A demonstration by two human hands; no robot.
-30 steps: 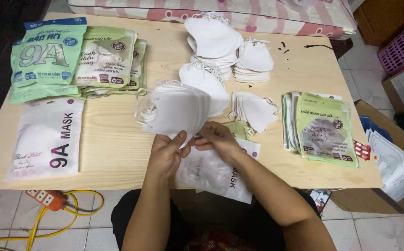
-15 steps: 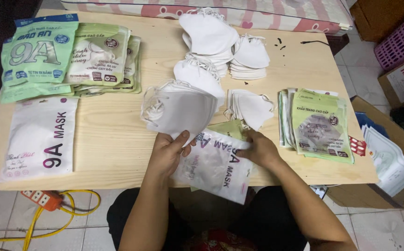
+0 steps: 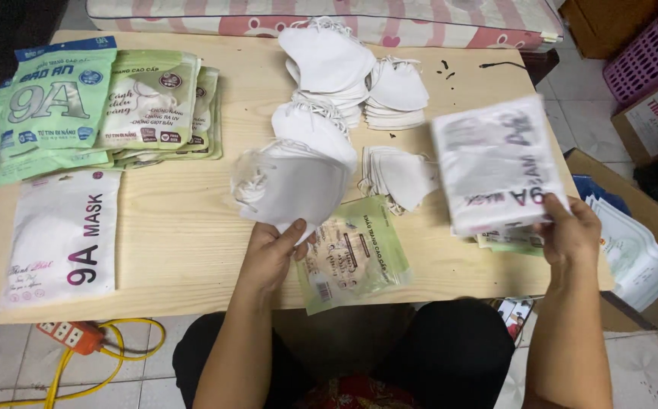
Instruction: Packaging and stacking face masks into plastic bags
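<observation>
My left hand [image 3: 272, 254] grips a stack of white face masks [image 3: 293, 180], held just above the wooden table [image 3: 185, 227]. My right hand [image 3: 567, 231] holds a white mask pouch [image 3: 495, 163] by its lower edge, lifted over the right side of the table and blurred by motion. Under that pouch, green packets [image 3: 512, 241] peek out. A green-tinted clear packet [image 3: 352, 254] lies flat at the table's front edge between my arms.
Loose white masks [image 3: 344, 68] are piled at the back middle. Green mask packets [image 3: 102, 102] lie back left, a white pouch [image 3: 64, 238] front left. A cardboard box [image 3: 632, 250] and pink crate [image 3: 651, 53] stand right; a power strip [image 3: 68, 335] with yellow cable lies on the floor.
My right hand has picked up the white pouch from the table's front edge and swung it right over the green packets. The left hand kept the mask stack, and the green-tinted packet is uncovered.
</observation>
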